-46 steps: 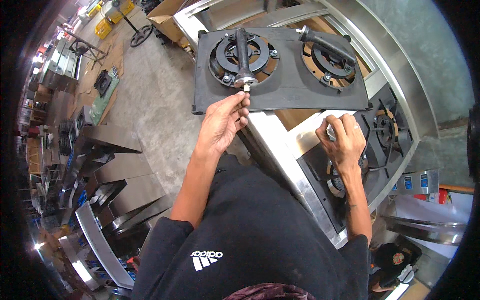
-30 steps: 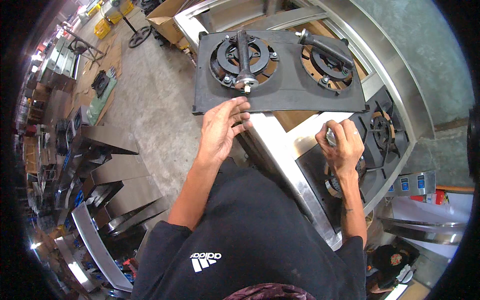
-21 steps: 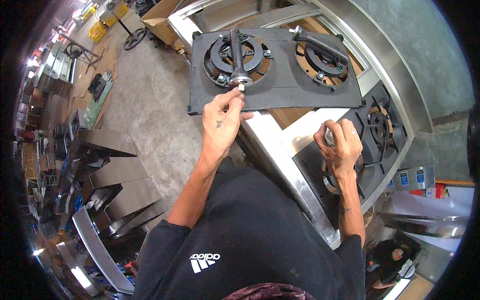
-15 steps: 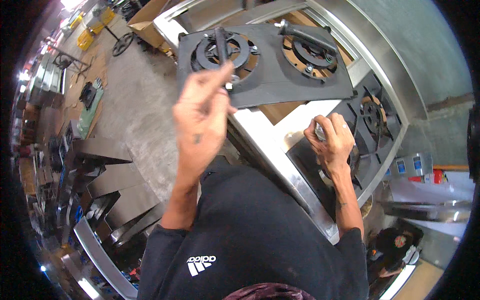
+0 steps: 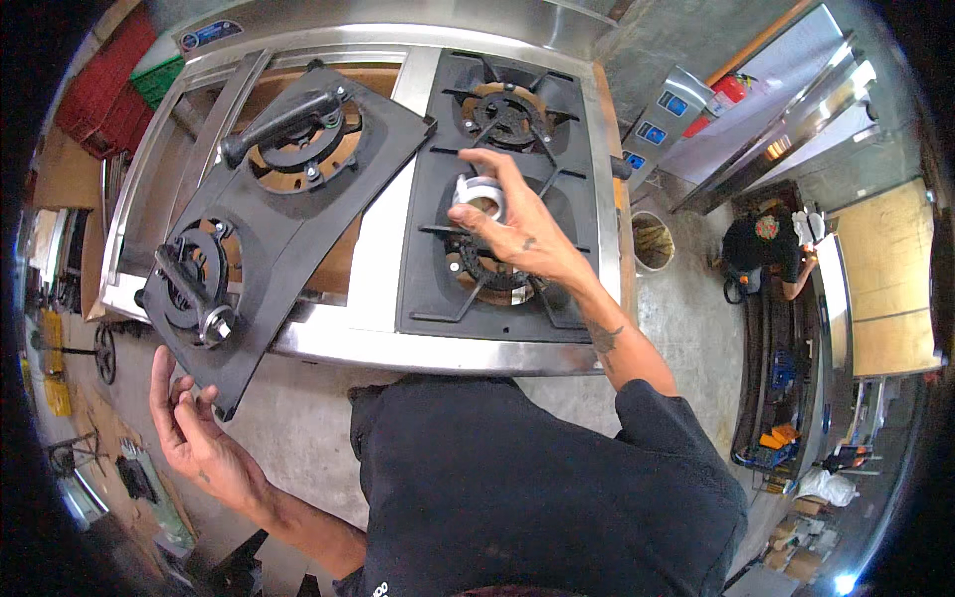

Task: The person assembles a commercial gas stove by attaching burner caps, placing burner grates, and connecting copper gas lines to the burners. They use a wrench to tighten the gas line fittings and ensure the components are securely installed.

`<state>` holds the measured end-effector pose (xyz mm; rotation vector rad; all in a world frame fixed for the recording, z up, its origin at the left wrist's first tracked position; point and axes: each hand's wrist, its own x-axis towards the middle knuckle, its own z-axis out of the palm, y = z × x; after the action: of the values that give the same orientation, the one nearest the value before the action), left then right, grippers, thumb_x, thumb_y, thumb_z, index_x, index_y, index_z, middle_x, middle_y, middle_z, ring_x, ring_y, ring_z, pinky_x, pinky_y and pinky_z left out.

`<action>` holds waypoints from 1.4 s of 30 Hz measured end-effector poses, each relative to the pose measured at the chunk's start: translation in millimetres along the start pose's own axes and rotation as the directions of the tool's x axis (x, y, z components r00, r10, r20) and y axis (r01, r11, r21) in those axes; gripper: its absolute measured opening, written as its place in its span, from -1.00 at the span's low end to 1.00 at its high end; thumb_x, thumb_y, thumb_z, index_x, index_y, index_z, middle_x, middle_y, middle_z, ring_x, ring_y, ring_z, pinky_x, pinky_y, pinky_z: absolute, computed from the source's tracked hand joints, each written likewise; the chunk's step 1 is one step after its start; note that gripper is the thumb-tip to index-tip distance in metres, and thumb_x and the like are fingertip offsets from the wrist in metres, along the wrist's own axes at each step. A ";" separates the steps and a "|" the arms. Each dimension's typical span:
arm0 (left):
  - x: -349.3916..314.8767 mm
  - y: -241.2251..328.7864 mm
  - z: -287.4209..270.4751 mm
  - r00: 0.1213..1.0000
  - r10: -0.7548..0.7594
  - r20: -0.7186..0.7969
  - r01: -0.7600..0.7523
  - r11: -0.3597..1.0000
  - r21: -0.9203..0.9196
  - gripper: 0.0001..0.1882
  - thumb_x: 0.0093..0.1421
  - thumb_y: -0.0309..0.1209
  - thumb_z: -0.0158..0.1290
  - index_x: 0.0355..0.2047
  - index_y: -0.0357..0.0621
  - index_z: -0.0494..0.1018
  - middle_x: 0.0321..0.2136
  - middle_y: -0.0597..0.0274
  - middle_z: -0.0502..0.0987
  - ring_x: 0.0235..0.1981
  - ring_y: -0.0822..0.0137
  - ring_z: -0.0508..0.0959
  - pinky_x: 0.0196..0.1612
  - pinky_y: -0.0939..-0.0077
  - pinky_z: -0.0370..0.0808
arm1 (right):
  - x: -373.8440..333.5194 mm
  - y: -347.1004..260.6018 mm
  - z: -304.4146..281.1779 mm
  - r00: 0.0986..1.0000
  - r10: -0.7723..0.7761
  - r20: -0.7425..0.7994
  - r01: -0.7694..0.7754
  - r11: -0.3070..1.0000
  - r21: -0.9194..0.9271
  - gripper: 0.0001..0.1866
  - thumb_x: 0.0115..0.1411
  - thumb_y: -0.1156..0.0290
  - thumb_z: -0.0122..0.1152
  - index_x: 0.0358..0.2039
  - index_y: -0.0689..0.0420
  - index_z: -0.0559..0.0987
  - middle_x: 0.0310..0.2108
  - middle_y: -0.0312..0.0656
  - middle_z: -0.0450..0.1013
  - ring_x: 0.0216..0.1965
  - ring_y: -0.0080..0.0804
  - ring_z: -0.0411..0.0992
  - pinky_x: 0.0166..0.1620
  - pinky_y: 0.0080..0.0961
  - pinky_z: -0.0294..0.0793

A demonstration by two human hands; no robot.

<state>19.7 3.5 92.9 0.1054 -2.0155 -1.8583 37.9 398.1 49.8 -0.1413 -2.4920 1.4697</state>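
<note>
A white roll that looks like tape [image 5: 485, 185] sits in my right hand [image 5: 532, 234], gripped between thumb and fingers above the right-hand burner plate [image 5: 418, 284]. My left hand [image 5: 214, 458] is at the near corner of a loose black two-burner plate [image 5: 298, 214]. Its fingers are apart and hold nothing; whether they touch the plate's edge I cannot tell. This plate lies slanted across the steel stove frame [image 5: 328, 333], its near corner jutting past the front edge. A black pipe-like burner part [image 5: 274, 129] rests on its far ring, another [image 5: 189, 284] on its near ring.
Steel sheet [image 5: 398, 22] rises behind the stove. Red crates [image 5: 104, 109] and a green crate [image 5: 157, 75] stand at the far left. On the right are a bucket [image 5: 653, 244], a red fire extinguisher [image 5: 726, 95] and another person [image 5: 761, 239] at a bench.
The view has swung right, showing more of the stove. My left hand has left the burner and moved to the plate's near corner. My right hand's grip shows the white roll more plainly.
</note>
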 end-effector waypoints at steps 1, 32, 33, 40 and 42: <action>0.9 -1.5 0.6 1.000 0.005 0.009 -0.005 1.000 0.008 -0.54 0.45 -0.59 -0.16 0.30 -0.32 0.47 0.27 0.13 0.51 -0.02 0.49 0.48 -0.03 0.55 0.54 | -0.4 0.7 -8.5 0.998 0.057 -0.009 -0.057 0.998 -0.005 -0.17 0.30 0.01 0.45 0.44 0.01 0.27 0.18 0.04 0.40 0.18 -0.14 0.45 0.22 -0.21 0.47; 29.8 0.9 8.8 0.918 -0.004 0.398 -0.072 0.982 0.176 -0.55 0.51 -0.50 -0.16 0.34 -0.36 0.38 0.28 0.11 0.45 0.02 0.42 0.45 0.01 0.48 0.47 | -285.7 372.8 -80.7 0.531 0.400 -0.747 -0.847 0.274 -0.455 -0.36 0.20 0.58 0.24 0.31 0.23 0.36 -0.04 0.23 0.61 0.13 0.33 0.45 0.23 0.12 0.39; 29.9 -0.9 9.3 0.917 -0.009 0.400 -0.070 0.981 0.182 -0.55 0.51 -0.50 -0.15 0.34 -0.36 0.39 0.28 0.11 0.46 0.02 0.42 0.45 0.01 0.48 0.47 | -288.1 373.0 -79.6 0.601 0.311 -0.736 -0.792 0.359 -0.495 -0.38 0.21 0.58 0.22 0.31 0.24 0.36 -0.03 0.23 0.59 0.11 0.34 0.45 0.23 0.11 0.39; 25.4 5.9 4.4 0.931 -0.005 0.365 -0.066 0.981 0.183 -0.57 0.50 -0.50 -0.10 0.32 -0.32 0.42 0.24 0.13 0.49 0.03 0.40 0.49 0.01 0.47 0.47 | -309.3 382.3 -96.4 0.549 0.334 -0.766 -0.785 0.520 -0.336 -0.43 0.32 0.50 0.10 0.34 0.30 0.35 0.14 0.31 0.49 0.23 0.32 0.37 0.33 0.03 0.34; 23.3 6.6 3.2 0.935 -0.003 0.355 -0.069 0.979 0.190 -0.56 0.47 -0.48 -0.05 0.32 -0.31 0.44 0.22 0.11 0.52 0.03 0.39 0.51 0.01 0.47 0.48 | -319.8 396.1 -109.7 0.492 0.280 -0.824 -0.827 0.448 -0.341 -0.43 0.37 0.42 0.06 0.37 0.29 0.34 0.22 0.30 0.44 0.31 0.27 0.32 0.38 0.02 0.28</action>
<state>-1.4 -0.2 104.7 -0.2250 -2.4268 -1.7464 358.8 618.7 -295.9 -1.5909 -2.2189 0.2443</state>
